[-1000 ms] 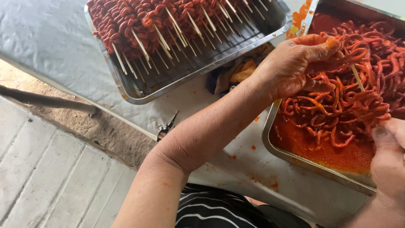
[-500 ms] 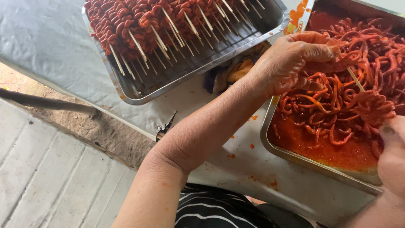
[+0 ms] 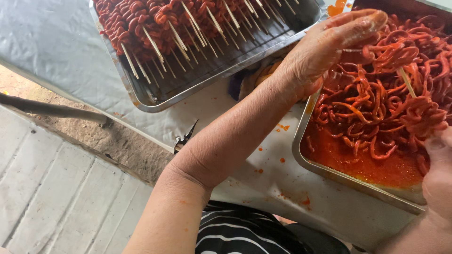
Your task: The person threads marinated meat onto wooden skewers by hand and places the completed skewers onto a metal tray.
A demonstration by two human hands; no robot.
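Left hand (image 3: 325, 44) is up over the near-left corner of the sauce tray (image 3: 301, 155), thumb and fingers pinched on a red strip (image 3: 376, 54) of marinated meat. Right hand (image 3: 438, 174) sits at the tray's near-right edge, closed around the loaded end of a bamboo skewer (image 3: 407, 81), whose bare point sticks up toward the left hand.

The risk, as I read it: that point is sharp, and both hands are slick with orange-red sauce (glossy all over the fingers). A slip while pushing could jab a fingertip. The strip itself is limp, rubbery, tubular, so it could slide off the pinch and drop back into the heap (image 3: 372, 103). Sauce pools thin and oily in the tray's near corner; drips already spot the pale plastic table cover (image 3: 56, 42).

Materials: both trays are shiny thin metal with rolled rims. The far tray (image 3: 155, 96), at the table's left edge, holds finished skewers (image 3: 155, 23), tightly ruffled coils, pale sticks fanned out. Between the trays a crumpled cloth (image 3: 245, 82) shows.
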